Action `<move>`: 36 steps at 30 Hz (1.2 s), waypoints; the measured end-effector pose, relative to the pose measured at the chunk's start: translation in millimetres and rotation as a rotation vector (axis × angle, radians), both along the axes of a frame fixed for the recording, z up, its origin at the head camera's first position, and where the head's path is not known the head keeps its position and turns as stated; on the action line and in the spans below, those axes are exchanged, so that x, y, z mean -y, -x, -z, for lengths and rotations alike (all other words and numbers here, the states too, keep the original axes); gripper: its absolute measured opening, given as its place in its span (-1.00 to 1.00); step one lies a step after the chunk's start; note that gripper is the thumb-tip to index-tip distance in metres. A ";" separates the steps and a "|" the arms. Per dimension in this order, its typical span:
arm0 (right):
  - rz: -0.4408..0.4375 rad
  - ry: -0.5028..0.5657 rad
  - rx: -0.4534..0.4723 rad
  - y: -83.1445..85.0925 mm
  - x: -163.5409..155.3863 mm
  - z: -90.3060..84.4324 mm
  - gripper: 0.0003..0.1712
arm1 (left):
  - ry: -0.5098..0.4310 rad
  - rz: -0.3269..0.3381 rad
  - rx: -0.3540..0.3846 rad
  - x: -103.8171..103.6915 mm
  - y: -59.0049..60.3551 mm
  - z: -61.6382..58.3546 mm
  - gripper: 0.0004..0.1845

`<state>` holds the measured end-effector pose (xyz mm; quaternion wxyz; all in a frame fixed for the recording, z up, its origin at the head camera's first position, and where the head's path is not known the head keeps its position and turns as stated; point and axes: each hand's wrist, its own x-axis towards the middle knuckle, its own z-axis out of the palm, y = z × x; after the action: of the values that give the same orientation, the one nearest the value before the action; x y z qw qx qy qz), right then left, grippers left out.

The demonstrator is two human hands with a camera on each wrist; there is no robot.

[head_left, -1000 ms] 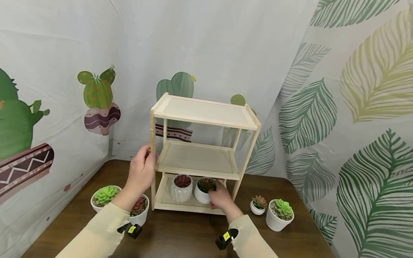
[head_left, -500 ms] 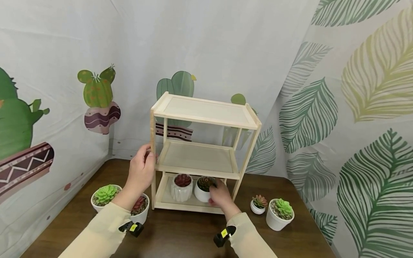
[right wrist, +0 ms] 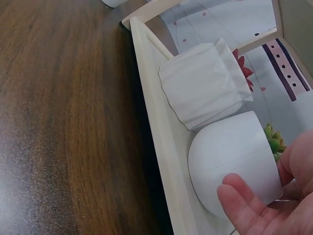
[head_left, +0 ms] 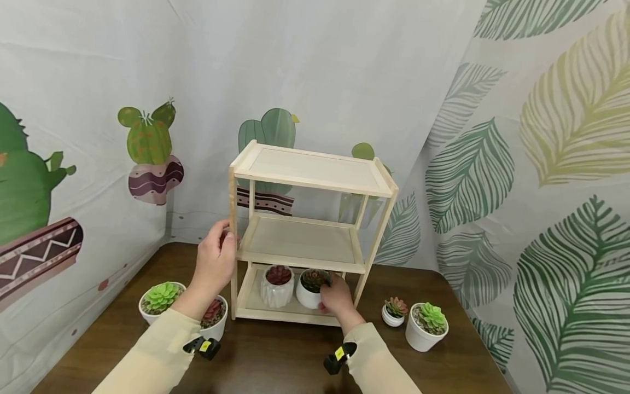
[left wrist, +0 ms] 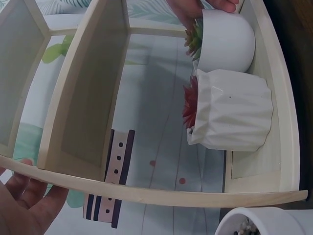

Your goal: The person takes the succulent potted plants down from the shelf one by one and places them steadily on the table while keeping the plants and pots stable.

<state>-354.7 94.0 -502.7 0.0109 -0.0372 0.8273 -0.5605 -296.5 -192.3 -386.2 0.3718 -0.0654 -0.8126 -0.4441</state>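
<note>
**Q:** Where the wooden shelf unit (head_left: 310, 230) stands on the dark table (head_left: 275, 361), what does each hand hold?

**A:** The left hand (head_left: 214, 262) grips the shelf's near-left upright at middle-tier height, fingers curled around the post. The right hand (head_left: 336, 298) reaches into the bottom tier and holds the round white pot (head_left: 310, 295), thumb and fingers curved against its right side.

**Q:** Where does that pot sit?

**A:** It rests on the bottom shelf board, touching the ribbed white pot (head_left: 276, 293) with the red succulent on its left. The middle and top tiers carry nothing.

**Q:** What lies around the shelf?

**A:** To the left stand a green succulent pot (head_left: 158, 301) and a red-leaved pot (head_left: 215, 317), partly hidden by the left forearm. To the right stand a small reddish succulent (head_left: 394, 312) and a larger green one (head_left: 427, 326), just beside each other.
</note>
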 end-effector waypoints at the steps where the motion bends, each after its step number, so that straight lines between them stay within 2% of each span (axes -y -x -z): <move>1: 0.002 0.004 0.002 0.0 0.0 -0.1 -0.26 | 0.000 0.001 0.001 -0.1 -0.1 -0.1 -0.66; 12: -0.005 -0.026 0.052 -1.4 -3.9 -6.7 -0.27 | -0.011 0.015 0.011 -1.6 0.0 0.3 -0.69; 19: -0.012 -0.070 0.025 -6.3 -2.4 -15.7 -0.31 | -0.009 0.009 0.009 -0.3 0.3 0.1 -0.68; 30: -0.054 -0.107 -0.006 -16.6 -3.2 -40.3 -0.36 | -0.021 0.011 0.011 0.4 -0.1 -1.1 -0.67; 36: -0.100 -0.184 -0.013 -25.0 -5.6 -52.4 -0.36 | -0.009 -0.003 0.004 0.0 -0.5 -0.6 -0.67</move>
<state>-329.7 99.6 -450.2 0.0370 -0.0810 0.8724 -0.4806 -296.0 -192.3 -385.5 0.3710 -0.0615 -0.8114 -0.4474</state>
